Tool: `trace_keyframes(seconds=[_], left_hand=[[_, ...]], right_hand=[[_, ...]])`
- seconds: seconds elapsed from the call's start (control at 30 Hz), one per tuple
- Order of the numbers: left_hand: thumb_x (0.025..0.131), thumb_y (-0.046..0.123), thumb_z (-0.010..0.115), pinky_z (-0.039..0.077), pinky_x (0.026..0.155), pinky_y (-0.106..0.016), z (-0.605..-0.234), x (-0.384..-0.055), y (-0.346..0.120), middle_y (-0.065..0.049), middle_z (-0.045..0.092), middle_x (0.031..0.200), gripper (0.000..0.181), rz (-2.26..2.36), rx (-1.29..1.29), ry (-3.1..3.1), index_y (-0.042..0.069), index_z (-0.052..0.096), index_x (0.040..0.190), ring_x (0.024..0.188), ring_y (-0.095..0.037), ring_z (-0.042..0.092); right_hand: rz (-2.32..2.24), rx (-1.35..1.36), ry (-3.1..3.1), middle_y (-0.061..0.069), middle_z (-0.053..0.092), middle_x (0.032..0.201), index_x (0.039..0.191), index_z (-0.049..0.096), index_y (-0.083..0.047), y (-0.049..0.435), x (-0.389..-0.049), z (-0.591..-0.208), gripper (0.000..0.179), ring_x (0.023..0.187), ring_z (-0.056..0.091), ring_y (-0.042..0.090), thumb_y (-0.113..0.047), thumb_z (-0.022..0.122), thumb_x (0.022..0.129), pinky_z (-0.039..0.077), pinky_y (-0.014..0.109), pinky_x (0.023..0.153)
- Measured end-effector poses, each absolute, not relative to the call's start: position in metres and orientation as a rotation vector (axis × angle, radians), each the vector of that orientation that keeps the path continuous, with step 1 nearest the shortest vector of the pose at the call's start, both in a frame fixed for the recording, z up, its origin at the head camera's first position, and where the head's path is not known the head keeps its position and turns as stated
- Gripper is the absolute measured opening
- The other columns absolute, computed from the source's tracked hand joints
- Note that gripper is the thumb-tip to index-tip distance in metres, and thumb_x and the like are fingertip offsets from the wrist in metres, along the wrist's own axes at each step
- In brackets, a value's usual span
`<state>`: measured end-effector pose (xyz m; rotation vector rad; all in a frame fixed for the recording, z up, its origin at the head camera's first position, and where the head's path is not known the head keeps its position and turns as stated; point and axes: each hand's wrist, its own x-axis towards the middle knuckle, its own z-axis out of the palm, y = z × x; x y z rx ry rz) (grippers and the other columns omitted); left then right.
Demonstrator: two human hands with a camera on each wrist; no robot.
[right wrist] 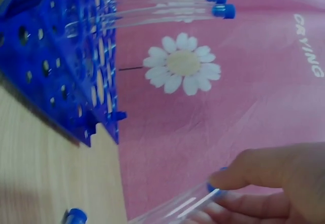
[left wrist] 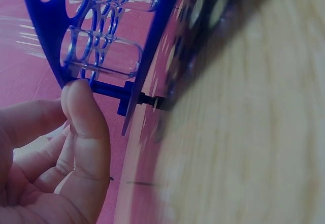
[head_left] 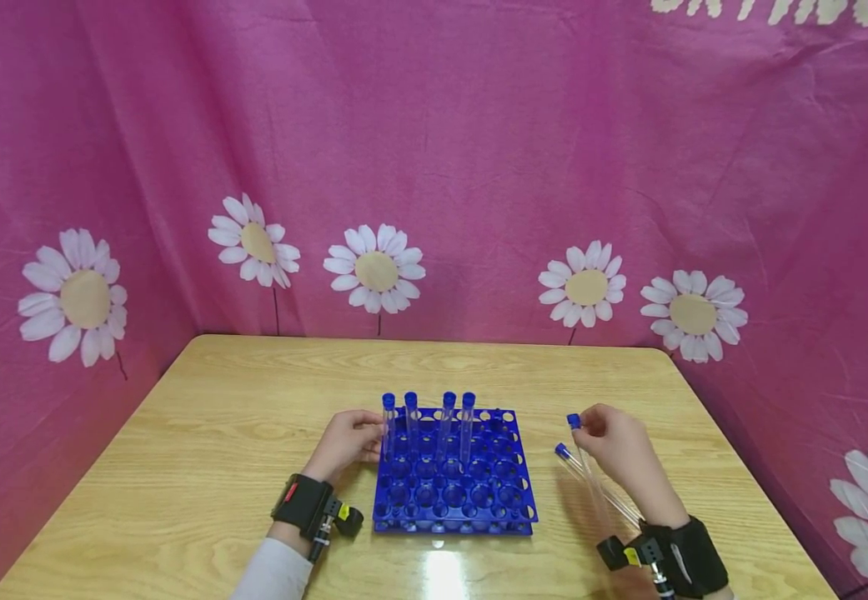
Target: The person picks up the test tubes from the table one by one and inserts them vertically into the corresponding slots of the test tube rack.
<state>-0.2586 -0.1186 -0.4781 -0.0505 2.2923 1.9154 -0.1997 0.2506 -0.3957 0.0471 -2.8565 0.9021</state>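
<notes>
A blue plastic test tube rack (head_left: 452, 527) stands on the table. Several clear test tubes with blue caps stand upright in its back part, one of them a tube (head_left: 467, 433) right of the middle. My left hand (head_left: 347, 442) holds the rack's left edge; in the left wrist view its thumb and finger pinch a corner of the rack (left wrist: 147, 56). To the right of the rack, my right hand (head_left: 617, 442) pinches another capped test tube (head_left: 594, 483) just below its cap. That tube slants down toward the table, clear of the rack. Its cap is partly covered by fingers in the right wrist view.
Under my right hand lies at least one more tube with a blue cap (head_left: 561, 450), its far part hidden by the wrist. The wooden table (head_left: 253, 392) meets a pink curtain (head_left: 479, 167) with daisies behind and at both sides.
</notes>
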Motion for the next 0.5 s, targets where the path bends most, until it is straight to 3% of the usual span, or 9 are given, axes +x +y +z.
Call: trace_keyframes(seconds=[0.37,0.5], left_hand=[[0.094,0.003,0.058,0.059,0.058,-0.030,-0.478,-0.259,-0.119,-0.008,0.065,0.079,0.020,1.900,-0.044,2.302,-0.007,0.064,0.109,0.064,-0.014,0.061],[0.094,0.003,0.057,0.059,0.059,-0.031,-0.478,-0.259,-0.119,-0.008,0.065,0.080,0.020,1.902,-0.050,2.304,-0.006,0.065,0.110,0.064,-0.015,0.061]], right_hand=[[0.977,-0.006,-2.590,0.016,0.070,0.094,0.105,0.065,0.000,0.237,-0.195,-0.382,0.022,0.088,0.066,0.028,-0.013,0.068,0.088,0.049,0.013,0.064],[0.974,0.016,-2.479,0.015,0.071,0.092,0.102,0.066,-0.001,0.231,-0.195,-0.382,0.020,0.087,0.068,0.028,-0.012,0.070,0.086,0.059,0.022,0.067]])
